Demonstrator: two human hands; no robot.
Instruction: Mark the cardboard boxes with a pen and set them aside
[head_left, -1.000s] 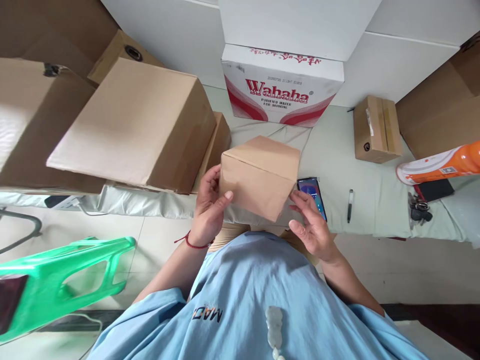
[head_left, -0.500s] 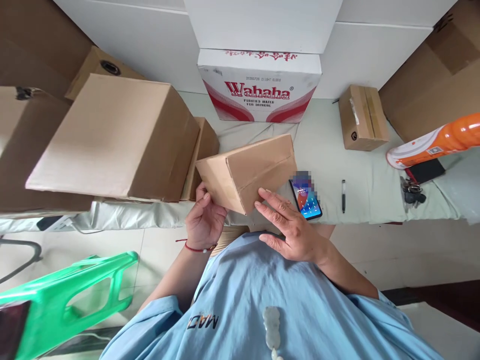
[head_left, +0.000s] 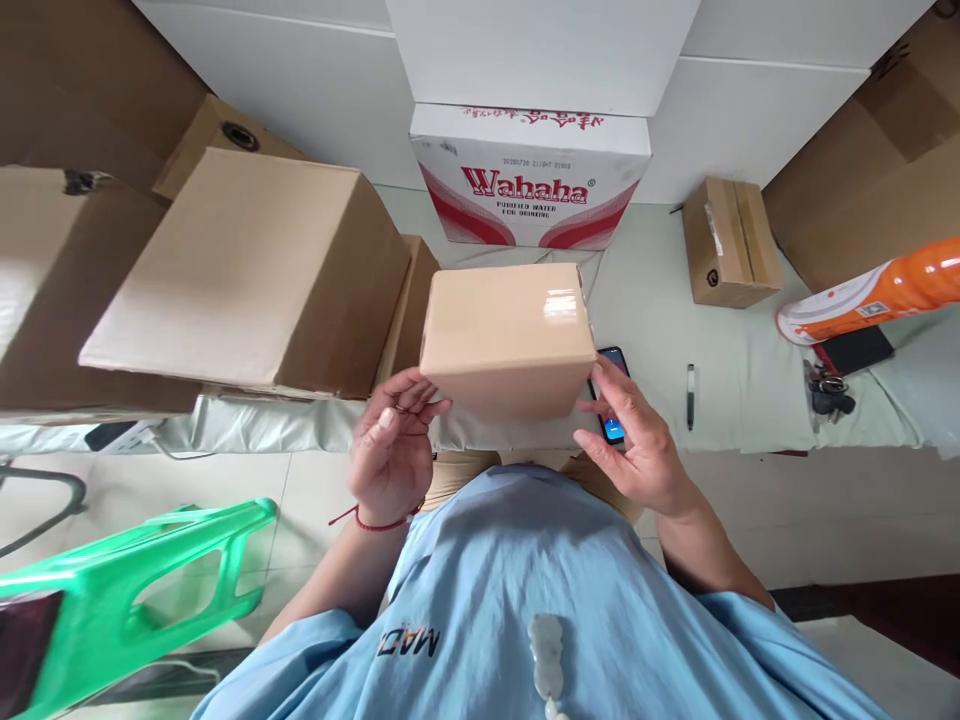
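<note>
A small cardboard box [head_left: 510, 320] is between my two hands, close to the table's front edge. A glossy patch of clear tape shines on its top face. My left hand [head_left: 394, 440], with a red string bracelet on the wrist, holds the box at its lower left corner, palm turned up and fingers bent. At the lower right corner my right hand [head_left: 634, 435] supports the box with its fingertips, thumb apart. The box partly hides a phone [head_left: 613, 428] lying on the table behind my right fingers.
Larger cardboard boxes [head_left: 225, 270] stand on the left. A white and red Wahaha carton [head_left: 532, 190] is at the back. To the right are a pen [head_left: 691, 397], a small taped box [head_left: 731, 240], an orange bottle [head_left: 870, 295] and keys [head_left: 829, 390]. A green stool [head_left: 142, 590] stands lower left.
The box has turned from a slant to nearly square with the table edge, its taped face now up. My right hand has moved right to the box's right corner; my left shifted slightly left.
</note>
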